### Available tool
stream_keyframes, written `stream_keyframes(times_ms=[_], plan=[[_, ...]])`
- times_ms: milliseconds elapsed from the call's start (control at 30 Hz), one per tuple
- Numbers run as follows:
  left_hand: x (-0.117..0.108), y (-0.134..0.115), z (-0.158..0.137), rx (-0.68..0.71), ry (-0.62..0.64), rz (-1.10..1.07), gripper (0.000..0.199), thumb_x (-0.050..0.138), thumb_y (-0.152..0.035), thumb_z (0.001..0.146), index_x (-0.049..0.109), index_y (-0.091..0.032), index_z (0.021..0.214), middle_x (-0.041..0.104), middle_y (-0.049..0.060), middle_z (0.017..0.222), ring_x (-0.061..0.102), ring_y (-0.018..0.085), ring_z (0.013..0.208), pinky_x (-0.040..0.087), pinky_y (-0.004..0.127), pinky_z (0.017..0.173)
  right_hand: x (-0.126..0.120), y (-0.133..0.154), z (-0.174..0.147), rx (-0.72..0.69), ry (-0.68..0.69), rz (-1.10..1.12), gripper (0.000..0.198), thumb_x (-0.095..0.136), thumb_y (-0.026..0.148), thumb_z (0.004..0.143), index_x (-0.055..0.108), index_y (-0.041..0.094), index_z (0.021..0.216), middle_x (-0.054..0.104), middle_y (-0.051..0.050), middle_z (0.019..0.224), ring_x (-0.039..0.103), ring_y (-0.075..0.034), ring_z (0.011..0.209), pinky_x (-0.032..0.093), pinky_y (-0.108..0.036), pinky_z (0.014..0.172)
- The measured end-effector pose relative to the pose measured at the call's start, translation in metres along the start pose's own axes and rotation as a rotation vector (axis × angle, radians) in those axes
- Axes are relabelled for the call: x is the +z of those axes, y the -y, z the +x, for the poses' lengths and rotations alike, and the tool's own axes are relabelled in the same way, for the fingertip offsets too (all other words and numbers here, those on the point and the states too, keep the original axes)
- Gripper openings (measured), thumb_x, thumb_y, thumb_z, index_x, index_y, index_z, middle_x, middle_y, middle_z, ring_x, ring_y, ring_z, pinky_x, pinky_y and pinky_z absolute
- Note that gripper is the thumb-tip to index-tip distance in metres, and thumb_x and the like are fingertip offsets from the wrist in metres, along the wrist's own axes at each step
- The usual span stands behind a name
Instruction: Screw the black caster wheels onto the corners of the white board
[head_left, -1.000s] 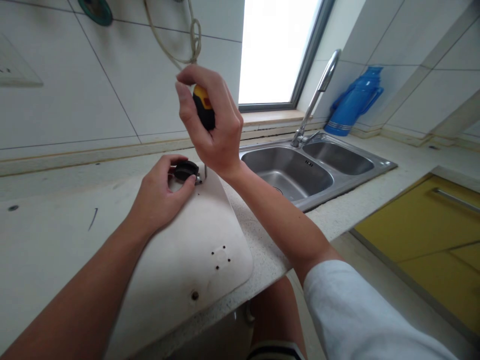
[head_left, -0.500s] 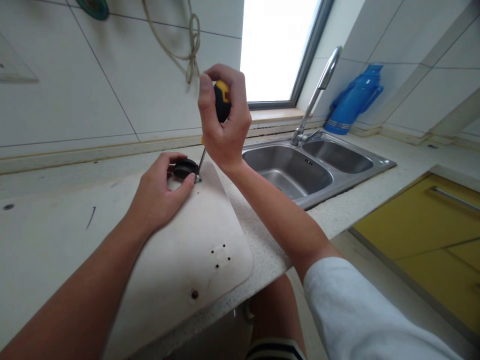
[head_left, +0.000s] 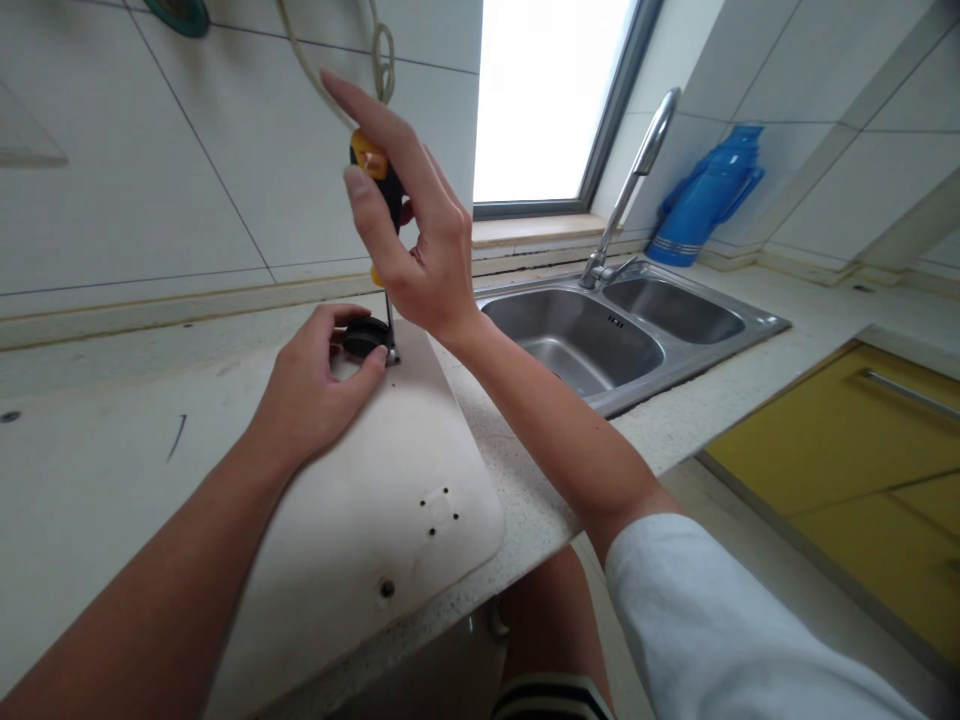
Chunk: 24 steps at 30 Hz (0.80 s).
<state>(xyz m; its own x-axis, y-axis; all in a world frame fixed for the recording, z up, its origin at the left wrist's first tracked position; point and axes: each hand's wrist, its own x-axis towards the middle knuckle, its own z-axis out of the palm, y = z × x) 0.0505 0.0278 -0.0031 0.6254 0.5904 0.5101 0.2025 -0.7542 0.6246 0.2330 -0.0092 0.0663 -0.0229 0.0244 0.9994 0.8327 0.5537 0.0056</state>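
A white board with rounded corners lies on the counter, with a black caster wheel at its far end. My left hand is closed around the caster, thumb beside its metal mounting plate. In my right hand is a screwdriver with a yellow and black handle, standing nearly upright. Its shaft runs down to the plate beside the caster; the tip's exact contact is hard to make out. My right index finger sticks out past the handle, while the thumb and other fingers stay around it.
To the right, a double steel sink with a tall faucet is set into the counter. A blue thermos flask stands behind it. Several small holes and one larger hole mark the board's near end.
My right hand has shifted left and loosened, its index finger now stretched out. The screwdriver handle has tilted from right-leaning to slightly left. My left hand stays on the caster.
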Motion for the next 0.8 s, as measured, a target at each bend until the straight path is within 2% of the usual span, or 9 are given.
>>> stream_keyframes(times_ms=[133, 267, 333, 400, 467, 533, 600, 700, 800], plan=[[0.0, 0.0, 0.0, 0.013, -0.008, 0.003, 0.04, 0.072, -0.046, 0.095, 0.065, -0.032, 0.132, 0.078, 0.008, 0.129, 0.076, 0.033, 0.116, 0.06, 0.054, 0.108, -0.006, 0.009, 0.0, 0.084, -0.074, -0.139, 0.025, 0.051, 0.037, 0.116, 0.065, 0.027, 0.134, 0.075, 0.0, 0.125, 0.063, -0.011, 0.1, 0.057, -0.022, 0.096], [0.001, 0.0, 0.0, 0.003, -0.007, 0.009, 0.041, 0.073, -0.048, 0.094, 0.065, -0.033, 0.132, 0.078, 0.008, 0.129, 0.076, 0.034, 0.115, 0.061, 0.054, 0.106, -0.01, 0.015, 0.002, 0.099, 0.044, -0.097, 0.039, 0.033, 0.025, 0.117, 0.063, 0.027, 0.142, 0.074, 0.0, 0.134, 0.067, -0.012, 0.115, 0.055, -0.023, 0.112], [0.001, 0.0, 0.0, 0.0, -0.004, 0.014, 0.042, 0.073, -0.048, 0.094, 0.065, -0.033, 0.133, 0.078, 0.008, 0.129, 0.076, 0.034, 0.115, 0.061, 0.055, 0.106, -0.008, 0.013, 0.003, 0.05, 0.052, -0.058, 0.042, 0.029, 0.023, 0.116, 0.06, 0.028, 0.144, 0.072, 0.001, 0.14, 0.068, -0.01, 0.118, 0.053, -0.02, 0.114], [0.001, 0.0, 0.0, -0.004, -0.004, 0.015, 0.042, 0.073, -0.048, 0.094, 0.064, -0.033, 0.133, 0.078, 0.008, 0.13, 0.076, 0.034, 0.115, 0.061, 0.055, 0.107, -0.006, 0.01, 0.003, 0.026, 0.004, -0.051, 0.031, 0.037, 0.032, 0.118, 0.058, 0.029, 0.14, 0.073, 0.001, 0.139, 0.068, -0.01, 0.115, 0.057, -0.021, 0.108], [0.001, 0.0, 0.0, -0.004, -0.007, 0.012, 0.041, 0.073, -0.047, 0.094, 0.064, -0.034, 0.132, 0.078, 0.007, 0.129, 0.076, 0.034, 0.115, 0.061, 0.056, 0.108, -0.005, 0.007, 0.002, 0.053, -0.078, -0.089, 0.022, 0.05, 0.042, 0.116, 0.059, 0.03, 0.132, 0.075, 0.0, 0.13, 0.067, -0.012, 0.11, 0.06, -0.025, 0.102], [0.0, 0.001, 0.0, -0.002, -0.008, 0.012, 0.041, 0.073, -0.047, 0.094, 0.064, -0.034, 0.132, 0.078, 0.008, 0.129, 0.076, 0.034, 0.116, 0.061, 0.057, 0.108, -0.007, 0.005, 0.002, 0.041, -0.134, -0.111, 0.022, 0.057, 0.048, 0.114, 0.062, 0.03, 0.127, 0.076, 0.0, 0.119, 0.067, -0.014, 0.108, 0.061, -0.028, 0.099], [0.0, 0.001, -0.001, 0.003, -0.006, 0.011, 0.041, 0.073, -0.046, 0.095, 0.064, -0.033, 0.133, 0.078, 0.008, 0.129, 0.076, 0.034, 0.116, 0.06, 0.057, 0.108, -0.01, 0.004, 0.004, 0.006, -0.116, -0.07, 0.024, 0.049, 0.046, 0.116, 0.063, 0.03, 0.128, 0.076, -0.001, 0.119, 0.069, -0.014, 0.112, 0.061, -0.028, 0.097], [-0.001, 0.001, -0.001, -0.001, -0.004, 0.015, 0.042, 0.073, -0.046, 0.095, 0.064, -0.033, 0.133, 0.078, 0.008, 0.13, 0.076, 0.034, 0.116, 0.061, 0.057, 0.108, -0.01, 0.001, 0.006, 0.013, -0.023, 0.004, 0.028, 0.037, 0.035, 0.119, 0.061, 0.028, 0.133, 0.074, -0.002, 0.128, 0.07, -0.012, 0.12, 0.06, -0.026, 0.099], [-0.001, 0.0, -0.001, -0.006, -0.005, 0.023, 0.041, 0.074, -0.046, 0.094, 0.064, -0.033, 0.132, 0.078, 0.008, 0.129, 0.076, 0.035, 0.116, 0.061, 0.057, 0.106, -0.005, -0.001, 0.007, -0.103, -0.11, -0.032, 0.023, 0.044, 0.039, 0.119, 0.062, 0.029, 0.129, 0.075, 0.0, 0.116, 0.069, -0.011, 0.114, 0.059, -0.024, 0.106]])
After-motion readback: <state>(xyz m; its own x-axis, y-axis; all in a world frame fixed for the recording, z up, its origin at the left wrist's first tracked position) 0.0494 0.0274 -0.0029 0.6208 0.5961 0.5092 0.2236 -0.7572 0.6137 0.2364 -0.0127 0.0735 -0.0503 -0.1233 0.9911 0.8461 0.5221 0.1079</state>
